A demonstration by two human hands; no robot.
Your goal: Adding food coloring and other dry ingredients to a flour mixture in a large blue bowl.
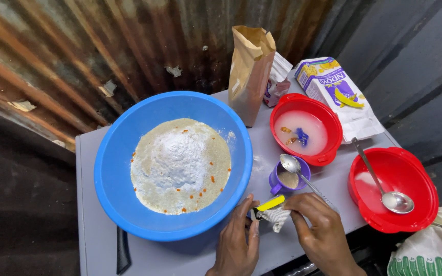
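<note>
Two hands work together at the table's near edge: our left hand (pixel 239 240) and right hand (pixel 319 232) pinch a small white and yellow sachet (pixel 273 212) between them, fingers closed narrowly on its ends, just beside the blue bowl (pixel 113 168). That bowl already holds pale flour (pixel 180 163) heaped with white powder and orange flecks, unmixed as far as we can judge. Beyond sit a purple cup (pixel 281 180) with a spoon (pixel 295 168), and two red bowls (pixel 328 120).
</note>
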